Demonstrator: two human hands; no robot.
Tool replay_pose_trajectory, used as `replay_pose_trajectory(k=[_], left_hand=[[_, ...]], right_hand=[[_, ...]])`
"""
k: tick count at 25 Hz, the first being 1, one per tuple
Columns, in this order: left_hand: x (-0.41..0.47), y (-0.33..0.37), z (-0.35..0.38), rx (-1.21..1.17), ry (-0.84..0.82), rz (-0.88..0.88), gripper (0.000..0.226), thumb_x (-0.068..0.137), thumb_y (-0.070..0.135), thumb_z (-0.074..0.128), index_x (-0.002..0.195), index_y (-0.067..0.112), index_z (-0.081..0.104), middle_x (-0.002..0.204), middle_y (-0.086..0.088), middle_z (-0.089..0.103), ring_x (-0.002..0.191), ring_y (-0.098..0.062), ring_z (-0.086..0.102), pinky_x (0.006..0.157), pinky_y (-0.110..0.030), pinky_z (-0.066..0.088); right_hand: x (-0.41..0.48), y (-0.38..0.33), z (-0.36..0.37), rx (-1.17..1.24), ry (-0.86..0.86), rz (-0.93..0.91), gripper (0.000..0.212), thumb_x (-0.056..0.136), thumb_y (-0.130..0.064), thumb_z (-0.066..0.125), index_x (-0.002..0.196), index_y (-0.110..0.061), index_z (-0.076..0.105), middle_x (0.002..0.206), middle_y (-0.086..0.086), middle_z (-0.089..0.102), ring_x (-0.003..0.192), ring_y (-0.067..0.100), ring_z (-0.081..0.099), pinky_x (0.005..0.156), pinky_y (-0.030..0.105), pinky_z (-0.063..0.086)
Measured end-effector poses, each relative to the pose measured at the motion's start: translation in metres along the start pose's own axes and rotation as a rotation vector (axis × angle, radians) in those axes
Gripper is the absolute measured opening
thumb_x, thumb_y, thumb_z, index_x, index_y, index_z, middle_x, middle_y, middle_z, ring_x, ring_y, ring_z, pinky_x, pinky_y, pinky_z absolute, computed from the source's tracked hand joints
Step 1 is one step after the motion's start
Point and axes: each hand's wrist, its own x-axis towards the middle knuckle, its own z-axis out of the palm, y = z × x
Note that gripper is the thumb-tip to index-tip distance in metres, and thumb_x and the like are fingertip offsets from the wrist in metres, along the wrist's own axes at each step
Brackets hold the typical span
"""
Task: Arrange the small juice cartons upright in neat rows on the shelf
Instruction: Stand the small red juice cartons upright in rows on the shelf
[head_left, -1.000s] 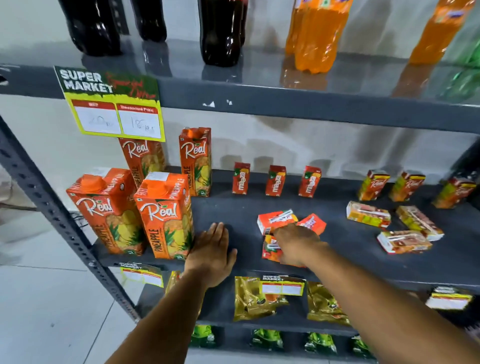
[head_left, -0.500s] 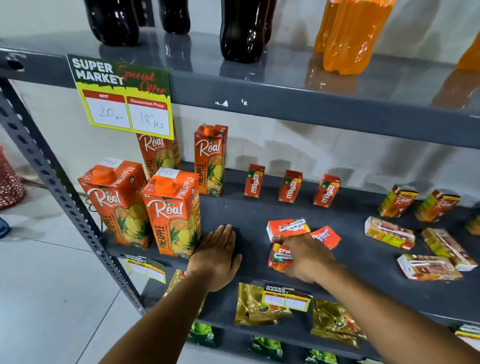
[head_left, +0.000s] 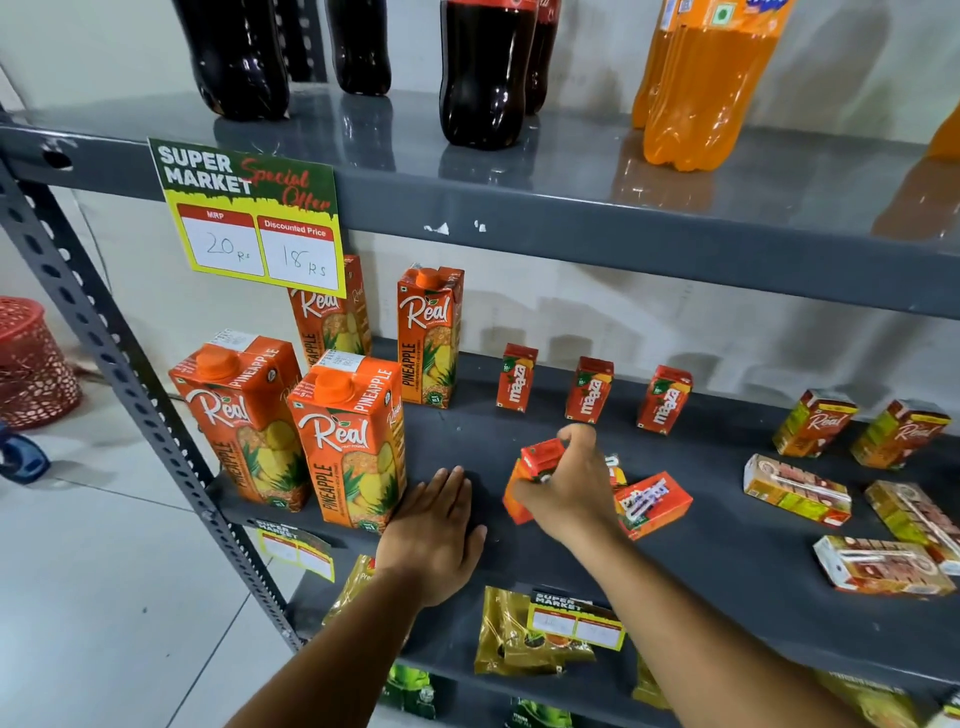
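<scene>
My right hand (head_left: 571, 491) is closed around a small red Maaza carton (head_left: 543, 460), tilted up off the grey shelf (head_left: 701, 566). Another small red carton (head_left: 652, 504) lies flat just right of that hand, and one more is partly hidden behind it. Three small Maaza cartons (head_left: 589, 389) stand upright in a row at the back. My left hand (head_left: 434, 530) rests flat on the shelf, fingers apart, beside a big pineapple carton (head_left: 350, 441). Further right, two small Real cartons (head_left: 813, 423) stand tilted and three lie flat (head_left: 797, 488).
Four tall orange Real pineapple cartons fill the shelf's left end. A price card (head_left: 249, 218) hangs from the upper shelf, which carries dark cola bottles (head_left: 485, 73) and orange soda bottles (head_left: 706, 78). Gold packets (head_left: 519, 634) sit on the shelf below. A red basket (head_left: 31, 364) stands on the floor.
My right hand has closed on a small red carton and tipped it up from the pile. The left hand has stayed flat on the shelf. The camera has moved closer.
</scene>
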Motion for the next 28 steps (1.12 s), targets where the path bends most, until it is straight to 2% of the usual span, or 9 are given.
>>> replay_pose_trajectory(k=[4, 8, 11, 13, 16, 18, 20, 24, 28], left_hand=[[0.000, 0.001, -0.002, 0.009, 0.007, 0.002, 0.068, 0.094, 0.051, 0.021, 0.142, 0.006, 0.038, 0.151, -0.011, 0.036, 0.140, -0.026, 0.030, 0.112, -0.041, 0.020], [0.000, -0.001, -0.001, 0.018, 0.024, 0.013, 0.068, 0.094, 0.051, 0.022, 0.142, 0.006, 0.038, 0.151, -0.011, 0.036, 0.140, -0.026, 0.030, 0.113, -0.040, 0.019], [0.000, 0.000, 0.000, 0.013, 0.036, 0.014, 0.069, 0.094, 0.051, 0.019, 0.144, 0.006, 0.033, 0.154, -0.011, 0.031, 0.142, -0.026, 0.026, 0.113, -0.038, 0.013], [0.001, 0.000, 0.000, 0.015, 0.047, 0.015, 0.070, 0.093, 0.051, 0.017, 0.144, 0.006, 0.032, 0.154, -0.011, 0.030, 0.142, -0.026, 0.025, 0.113, -0.038, 0.014], [0.001, 0.000, 0.000, 0.019, 0.039, 0.021, 0.071, 0.093, 0.051, 0.015, 0.145, 0.005, 0.030, 0.155, -0.011, 0.028, 0.143, -0.026, 0.024, 0.114, -0.039, 0.015], [0.000, 0.000, 0.000, 0.020, 0.037, 0.020, 0.072, 0.093, 0.051, 0.012, 0.145, 0.005, 0.029, 0.155, -0.011, 0.026, 0.143, -0.026, 0.023, 0.114, -0.040, 0.015], [0.001, 0.001, -0.001, 0.024, 0.030, 0.024, 0.073, 0.092, 0.052, 0.009, 0.146, 0.006, 0.026, 0.157, -0.011, 0.023, 0.144, -0.026, 0.019, 0.115, -0.039, 0.013], [0.001, 0.000, -0.001, 0.025, 0.018, 0.025, 0.076, 0.089, 0.053, 0.003, 0.148, 0.008, 0.019, 0.159, -0.008, 0.015, 0.146, -0.024, 0.012, 0.116, -0.038, 0.009], [0.001, 0.000, 0.000, 0.029, 0.034, 0.023, 0.072, 0.093, 0.051, 0.011, 0.145, 0.006, 0.028, 0.157, -0.011, 0.023, 0.144, -0.027, 0.021, 0.114, -0.040, 0.015]], right_hand=[[0.004, -0.003, 0.027, 0.029, 0.074, 0.007, 0.061, 0.065, -0.036, 0.081, 0.108, -0.019, 0.040, 0.103, 0.004, 0.056, 0.085, 0.016, 0.054, 0.054, 0.018, 0.037], [0.008, -0.003, 0.026, -0.011, 0.012, 0.048, 0.077, 0.060, -0.051, 0.083, 0.113, -0.019, 0.037, 0.110, 0.007, 0.059, 0.093, 0.021, 0.060, 0.066, 0.031, 0.052], [0.011, -0.011, 0.005, -0.028, -0.093, 0.072, 0.099, 0.056, -0.066, 0.077, 0.128, -0.017, 0.031, 0.130, 0.010, 0.049, 0.115, 0.028, 0.054, 0.080, 0.036, 0.050], [0.016, -0.021, -0.013, -0.056, -0.091, 0.069, 0.101, 0.059, -0.072, 0.071, 0.132, -0.014, 0.032, 0.136, 0.010, 0.045, 0.122, 0.029, 0.049, 0.086, 0.039, 0.048], [0.019, -0.034, -0.022, -0.273, -0.115, 0.002, 0.094, 0.061, -0.076, 0.066, 0.124, -0.012, 0.039, 0.122, 0.008, 0.052, 0.110, 0.028, 0.056, 0.072, 0.035, 0.046], [0.023, -0.040, -0.018, -0.408, -0.161, -0.043, 0.082, 0.066, -0.068, 0.069, 0.118, -0.012, 0.042, 0.110, 0.006, 0.058, 0.099, 0.028, 0.060, 0.066, 0.034, 0.044], [0.029, -0.044, -0.018, -0.474, -0.255, -0.090, 0.066, 0.070, -0.049, 0.075, 0.116, -0.012, 0.047, 0.110, 0.007, 0.061, 0.096, 0.027, 0.061, 0.068, 0.035, 0.047], [0.046, -0.051, -0.036, -0.736, -0.544, -0.497, 0.056, 0.078, -0.007, 0.068, 0.131, -0.020, 0.054, 0.135, 0.006, 0.056, 0.120, 0.027, 0.055, 0.093, 0.040, 0.051], [0.056, -0.048, -0.046, -0.907, -0.607, -0.825, 0.042, 0.084, -0.002, 0.060, 0.116, -0.028, 0.054, 0.112, 0.000, 0.063, 0.096, 0.023, 0.060, 0.064, 0.029, 0.046]])
